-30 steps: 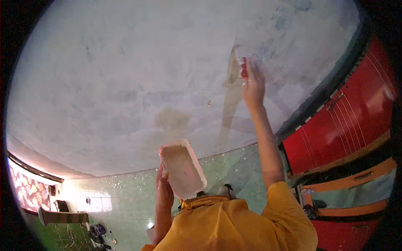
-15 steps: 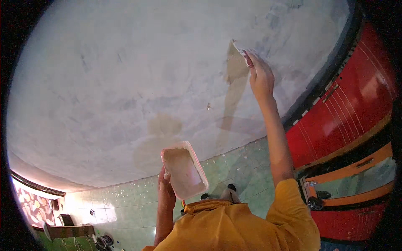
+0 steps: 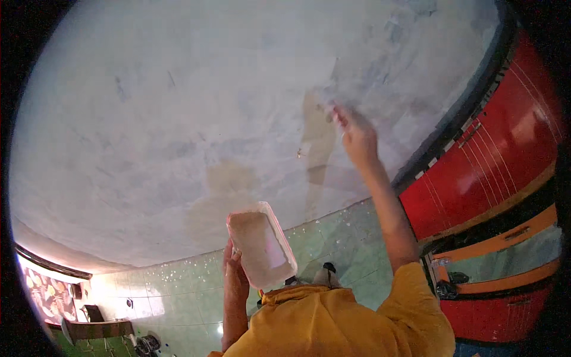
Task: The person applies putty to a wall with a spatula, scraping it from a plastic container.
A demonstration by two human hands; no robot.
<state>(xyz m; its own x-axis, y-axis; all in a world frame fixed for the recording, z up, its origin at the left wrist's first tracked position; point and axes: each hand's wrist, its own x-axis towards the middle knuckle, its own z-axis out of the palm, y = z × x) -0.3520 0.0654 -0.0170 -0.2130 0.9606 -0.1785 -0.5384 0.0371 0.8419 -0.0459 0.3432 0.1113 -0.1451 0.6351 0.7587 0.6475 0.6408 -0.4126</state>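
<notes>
At the lower centre my left hand point(image 3: 235, 266) grips the pink-rimmed rectangular tray point(image 3: 262, 244) by its left side, with pale grey-beige paste inside. Higher up, against the mottled whitish wall point(image 3: 148, 95), my right hand point(image 3: 357, 134) is closed on a red scraper point(image 3: 338, 116) with a pale blade. Motion smears the tool, so I cannot tell whether its blade touches the wall. My shadow falls on the wall beside both hands.
Green tiles point(image 3: 184, 297) border the wall below, spattered white. A red cabinet point(image 3: 446, 196) with an orange-framed section stands at right. A patterned panel point(image 3: 49, 288), dark furniture point(image 3: 95, 327) and a black item point(image 3: 146, 345) appear at lower left.
My right hand and scraper rose slightly rightward, then came down and leftward. The tray in my left hand has shifted slightly down.
</notes>
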